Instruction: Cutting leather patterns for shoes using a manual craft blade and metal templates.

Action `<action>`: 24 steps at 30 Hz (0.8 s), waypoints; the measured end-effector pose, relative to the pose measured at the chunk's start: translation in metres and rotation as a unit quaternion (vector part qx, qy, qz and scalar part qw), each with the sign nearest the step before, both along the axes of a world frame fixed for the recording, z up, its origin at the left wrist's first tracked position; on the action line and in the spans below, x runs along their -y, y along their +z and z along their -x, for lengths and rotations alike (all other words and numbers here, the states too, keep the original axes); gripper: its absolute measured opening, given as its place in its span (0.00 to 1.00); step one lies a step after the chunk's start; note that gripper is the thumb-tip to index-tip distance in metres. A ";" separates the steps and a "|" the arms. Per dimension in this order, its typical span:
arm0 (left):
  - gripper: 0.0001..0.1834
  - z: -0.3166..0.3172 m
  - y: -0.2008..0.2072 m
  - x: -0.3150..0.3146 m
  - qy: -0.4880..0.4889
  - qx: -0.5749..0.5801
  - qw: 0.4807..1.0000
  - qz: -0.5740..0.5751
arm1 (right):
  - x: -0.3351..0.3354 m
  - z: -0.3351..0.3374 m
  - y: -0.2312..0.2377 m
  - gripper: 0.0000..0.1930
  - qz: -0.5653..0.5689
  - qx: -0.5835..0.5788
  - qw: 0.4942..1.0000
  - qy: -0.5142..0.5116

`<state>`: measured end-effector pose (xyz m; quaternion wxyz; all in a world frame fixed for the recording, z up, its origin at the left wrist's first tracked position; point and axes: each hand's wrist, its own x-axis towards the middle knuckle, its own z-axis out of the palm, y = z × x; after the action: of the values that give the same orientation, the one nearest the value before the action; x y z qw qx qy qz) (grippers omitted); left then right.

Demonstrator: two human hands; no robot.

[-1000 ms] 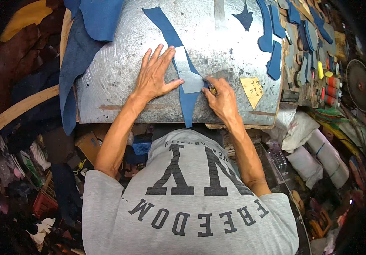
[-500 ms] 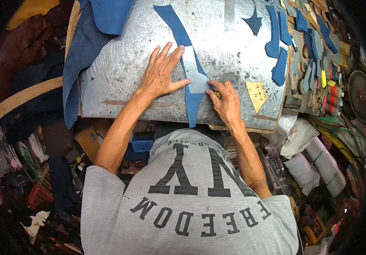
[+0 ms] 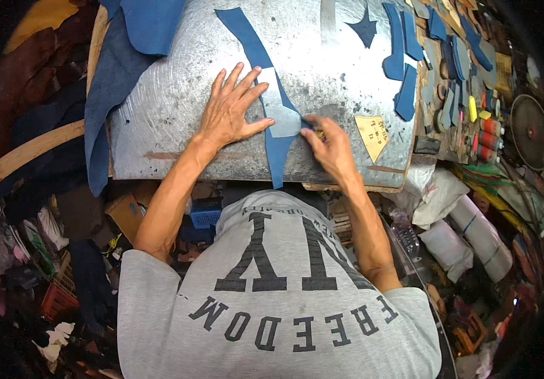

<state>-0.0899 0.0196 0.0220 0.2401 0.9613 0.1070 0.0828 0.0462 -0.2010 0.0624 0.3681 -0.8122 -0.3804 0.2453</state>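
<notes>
A long blue strip of leather or suede-like material [image 3: 244, 36] lies on the metal-topped bench, with a pale grey pattern piece [image 3: 284, 122] over its middle. Its pointed lower part [image 3: 276, 161] hangs toward the near bench edge. My left hand [image 3: 231, 107] is spread flat, its fingertips and thumb pressing at the pattern's left side. At the pattern's right corner, my right hand [image 3: 329, 144] is closed round a small tool with a yellowish handle [image 3: 322, 134]. The fingers hide most of that tool, and its tip cannot be made out.
Cut blue pieces [image 3: 394, 54] and a marked yellowish card template [image 3: 371, 138] lie on the bench's right. A large blue sheet [image 3: 123, 95] drapes over its left edge. Tools and thread spools [image 3: 489, 140] crowd the side board near a round fan [image 3: 530, 131].
The whole view has shifted slightly, so the bench appears farther left. My left hand stays on the pattern; my right hand remains at its right corner, with its fingers slightly shifted.
</notes>
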 end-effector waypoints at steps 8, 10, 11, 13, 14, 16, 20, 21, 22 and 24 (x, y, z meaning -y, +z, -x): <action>0.29 -0.009 0.027 0.004 -0.036 -0.016 0.998 -0.050 | 0.016 -0.029 0.056 0.17 0.190 0.061 0.978 0.068; 0.21 -0.021 0.033 -0.001 -0.169 -0.074 0.980 -0.080 | 0.019 -0.020 0.059 0.18 0.199 0.079 0.969 0.121; 0.21 -0.030 0.038 -0.006 -0.166 -0.074 0.980 -0.079 | 0.018 -0.015 0.061 0.20 0.208 0.098 0.958 0.173; 0.22 -0.055 0.051 -0.018 -0.214 -0.168 0.961 -0.048 | -0.001 0.001 0.065 0.23 0.229 0.071 0.954 0.181; 0.27 -0.072 0.061 -0.024 -0.205 -0.236 0.949 -0.029 | -0.013 0.008 0.065 0.22 0.183 0.065 0.966 0.170; 0.37 -0.107 0.067 -0.034 -0.195 -0.325 0.925 0.025 | -0.036 0.021 0.051 0.21 0.107 0.062 0.984 0.131; 0.60 -0.152 0.063 -0.042 -0.194 -0.459 0.844 0.197 | -0.077 0.030 0.012 0.11 0.042 0.122 0.990 0.059; 0.60 -0.155 0.062 -0.040 -0.194 -0.457 0.845 0.199 | -0.083 0.032 0.006 0.13 0.069 0.133 0.988 0.022; 0.59 -0.154 0.065 -0.036 -0.212 -0.443 0.852 0.184 | -0.088 0.033 0.001 0.14 0.095 0.144 0.985 -0.016; 0.55 -0.156 0.071 -0.031 -0.233 -0.446 0.850 0.157 | -0.095 0.031 -0.002 0.14 0.103 0.137 0.985 -0.024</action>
<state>0.0664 0.0509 0.0935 0.3262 0.8410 -0.0126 -0.4315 0.0149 -0.1062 0.0600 0.2324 -0.8807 -0.3802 0.1608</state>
